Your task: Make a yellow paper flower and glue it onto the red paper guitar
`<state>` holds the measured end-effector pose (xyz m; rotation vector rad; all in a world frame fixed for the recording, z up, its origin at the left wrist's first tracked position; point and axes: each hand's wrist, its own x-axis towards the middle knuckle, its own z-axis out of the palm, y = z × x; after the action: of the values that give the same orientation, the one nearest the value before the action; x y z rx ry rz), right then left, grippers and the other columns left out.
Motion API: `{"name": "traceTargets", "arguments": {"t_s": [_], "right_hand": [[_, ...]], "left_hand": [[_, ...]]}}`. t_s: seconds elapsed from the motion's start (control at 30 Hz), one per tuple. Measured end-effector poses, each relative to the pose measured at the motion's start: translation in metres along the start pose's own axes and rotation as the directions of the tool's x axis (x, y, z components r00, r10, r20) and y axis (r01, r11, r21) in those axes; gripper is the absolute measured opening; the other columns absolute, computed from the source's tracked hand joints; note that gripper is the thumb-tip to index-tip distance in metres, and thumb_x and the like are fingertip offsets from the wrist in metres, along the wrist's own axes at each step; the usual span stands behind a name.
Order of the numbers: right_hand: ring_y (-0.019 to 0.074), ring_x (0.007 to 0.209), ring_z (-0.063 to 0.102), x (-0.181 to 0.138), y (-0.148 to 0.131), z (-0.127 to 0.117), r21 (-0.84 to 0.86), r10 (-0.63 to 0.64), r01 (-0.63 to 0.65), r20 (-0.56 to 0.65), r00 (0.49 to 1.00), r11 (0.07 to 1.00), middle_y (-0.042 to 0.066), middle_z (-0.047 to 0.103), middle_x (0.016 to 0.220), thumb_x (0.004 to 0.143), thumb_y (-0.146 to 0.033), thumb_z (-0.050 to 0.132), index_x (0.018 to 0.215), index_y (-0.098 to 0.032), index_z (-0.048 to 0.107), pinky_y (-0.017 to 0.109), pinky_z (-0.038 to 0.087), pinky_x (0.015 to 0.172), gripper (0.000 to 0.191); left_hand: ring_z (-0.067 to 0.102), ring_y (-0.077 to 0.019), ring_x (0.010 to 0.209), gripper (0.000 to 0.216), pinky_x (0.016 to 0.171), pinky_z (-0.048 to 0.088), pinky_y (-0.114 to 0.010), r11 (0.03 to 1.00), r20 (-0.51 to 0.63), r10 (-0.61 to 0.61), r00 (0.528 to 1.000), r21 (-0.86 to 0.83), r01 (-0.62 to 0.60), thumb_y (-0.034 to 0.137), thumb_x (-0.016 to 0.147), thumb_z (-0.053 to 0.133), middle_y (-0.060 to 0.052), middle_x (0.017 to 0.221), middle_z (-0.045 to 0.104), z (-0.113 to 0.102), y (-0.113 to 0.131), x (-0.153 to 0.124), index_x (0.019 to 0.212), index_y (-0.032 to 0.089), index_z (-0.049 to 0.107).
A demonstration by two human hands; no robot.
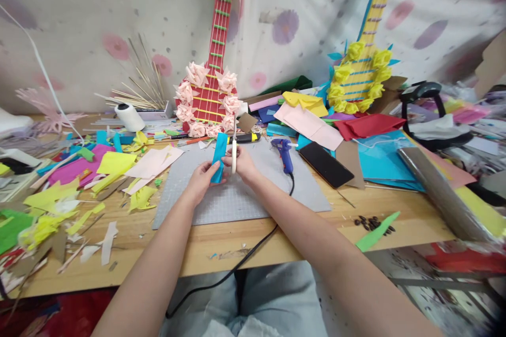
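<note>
Above the grey cutting mat (182,205), my left hand (203,176) pinches a folded strip of blue paper (220,150) by its lower part. My right hand (243,164) is closed around the white handles of a pair of scissors (234,155), whose blades point up and away from me. The scissors are right beside the strip's right edge; whether the blades touch it I cannot tell. Behind both hands stands a red paper guitar (209,97) ringed with pink paper flowers. A blue glue gun (283,154) lies on the mat to the right.
A black phone (326,164) lies right of the glue gun, whose black cord (253,248) crosses the table's front edge. Paper scraps (150,166) crowd the left side. Coloured sheets (389,155) and a yellow paper guitar (359,76) are at the right. A white thread spool (129,117) stands behind.
</note>
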<state>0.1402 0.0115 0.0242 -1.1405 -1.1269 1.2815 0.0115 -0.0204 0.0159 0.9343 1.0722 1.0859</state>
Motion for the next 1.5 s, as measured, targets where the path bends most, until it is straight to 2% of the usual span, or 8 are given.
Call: {"name": "traceTargets", "arguments": {"t_s": [0.2,0.33,0.43,0.57,0.7,0.93,1.2,1.5], "right_hand": [[0.0068,0.055,0.050,0.005,0.007,0.000,0.037,-0.020,0.023,-0.083,0.996,0.999,-0.008,0.050,0.064,0.052,-0.021,0.070,0.079,-0.020,0.038,0.024,0.043,0.059,0.042],[0.0076,0.052,0.049,0.000,-0.001,-0.012,-0.023,0.020,-0.018,0.060,0.998,1.000,-0.007,0.048,0.060,0.053,-0.036,0.072,0.077,-0.020,0.037,0.024,0.041,0.053,0.045],[0.0067,0.047,0.042,-0.007,-0.015,-0.037,-0.240,0.095,-0.046,0.195,0.976,0.970,-0.006,0.045,0.058,0.061,-0.051,0.064,0.077,-0.019,0.040,0.022,0.035,0.046,0.043],[0.0083,0.059,0.044,-0.012,-0.031,-0.072,-0.600,0.191,0.177,0.497,0.846,0.780,-0.002,0.051,0.068,0.064,-0.053,0.062,0.079,-0.017,0.048,0.021,0.034,0.053,0.042],[0.0106,0.068,0.046,-0.011,-0.040,-0.079,-0.698,0.294,0.320,0.608,0.738,0.641,0.001,0.056,0.080,0.065,-0.054,0.060,0.085,-0.016,0.053,0.021,0.035,0.057,0.044],[0.0080,0.055,0.041,-0.012,-0.048,-0.060,-0.649,0.305,0.295,0.647,0.699,0.701,-0.002,0.047,0.062,0.069,-0.060,0.052,0.072,-0.016,0.049,0.022,0.034,0.051,0.045],[0.0066,0.048,0.039,-0.012,-0.055,-0.060,-0.642,0.355,0.250,0.658,0.664,0.725,-0.004,0.043,0.055,0.069,-0.063,0.050,0.063,-0.017,0.044,0.021,0.034,0.044,0.047],[0.0050,0.043,0.038,-0.012,-0.051,-0.064,-0.629,0.401,0.120,0.618,0.676,0.768,-0.006,0.043,0.052,0.068,-0.059,0.055,0.069,-0.017,0.046,0.020,0.032,0.041,0.043]], "left_hand": [[0.063,-0.0128,0.058,0.012,0.055,0.052,-0.024,0.997,-0.038,-0.068,0.997,0.017,0.068,0.018,0.071,0.061,-0.008,0.071,0.065,0.005,0.005,-0.005,0.078,0.009,0.060],[0.061,-0.0120,0.053,0.008,0.052,0.052,-0.023,0.999,-0.101,-0.028,0.994,0.028,0.031,0.013,0.070,0.061,-0.006,0.065,0.065,0.000,0.009,-0.005,0.076,0.008,0.060],[0.061,-0.0108,0.053,0.006,0.051,0.051,-0.021,0.999,-0.192,-0.009,0.981,-0.050,-0.001,0.013,0.071,0.060,-0.005,0.064,0.065,-0.008,0.013,-0.003,0.075,0.009,0.059],[0.061,-0.0087,0.056,0.005,0.051,0.050,-0.018,0.985,-0.256,-0.006,0.967,-0.169,-0.039,0.013,0.072,0.058,-0.004,0.068,0.065,-0.016,0.017,0.001,0.076,0.010,0.059],[0.062,-0.0107,0.058,0.011,0.053,0.051,-0.021,0.988,-0.211,0.015,0.977,-0.148,-0.047,0.017,0.069,0.062,-0.004,0.070,0.066,-0.017,0.015,0.001,0.077,0.011,0.060],[0.062,-0.0137,0.055,0.016,0.054,0.052,-0.026,0.998,-0.107,-0.013,0.994,-0.067,0.006,0.019,0.063,0.066,-0.005,0.065,0.066,-0.009,0.011,-0.005,0.074,0.010,0.059],[0.061,-0.0126,0.053,0.013,0.049,0.050,-0.022,0.999,-0.079,-0.043,0.996,-0.035,0.040,0.017,0.065,0.064,-0.005,0.062,0.064,-0.009,0.010,-0.004,0.073,0.009,0.060],[0.062,-0.0127,0.054,0.010,0.048,0.050,-0.021,0.997,-0.073,-0.072,0.995,-0.031,0.070,0.015,0.065,0.064,-0.006,0.064,0.065,-0.007,0.010,-0.005,0.072,0.009,0.059]]}}
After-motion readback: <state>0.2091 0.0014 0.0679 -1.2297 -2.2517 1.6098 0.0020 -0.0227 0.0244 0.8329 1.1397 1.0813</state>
